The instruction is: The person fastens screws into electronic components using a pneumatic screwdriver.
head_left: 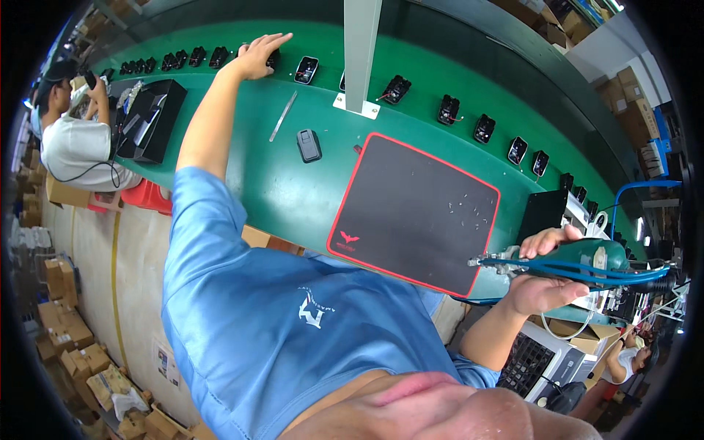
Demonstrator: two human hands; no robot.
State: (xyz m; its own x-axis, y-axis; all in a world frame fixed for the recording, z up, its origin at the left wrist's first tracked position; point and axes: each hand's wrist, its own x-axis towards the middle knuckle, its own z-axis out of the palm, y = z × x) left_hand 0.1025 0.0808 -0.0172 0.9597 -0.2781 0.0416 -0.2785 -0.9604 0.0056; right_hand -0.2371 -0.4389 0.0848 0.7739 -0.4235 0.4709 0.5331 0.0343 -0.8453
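My left hand (253, 60) reaches out over the green conveyor belt (323, 44), its fingers stretched. Beneath it is a small black housing (273, 60), partly hidden, so whether I touch it cannot be made out. At the right, my right hand (546, 268) is wrapped round a dark green power screwdriver (579, 255) with blue hoses. Its metal tip points left, above the right edge of a black mat (411, 198) with a red border. Several tiny screws (469, 209) are scattered on the mat. A closed dark grey device (309, 145) lies on the green table left of the mat.
A row of several open black housings (447, 108) stands along the belt. A grey post (361, 55) rises from the table between me and the belt. A metal strip (283, 116) lies beside it. A black bin (158, 121) and a co-worker (81, 143) are at the left.
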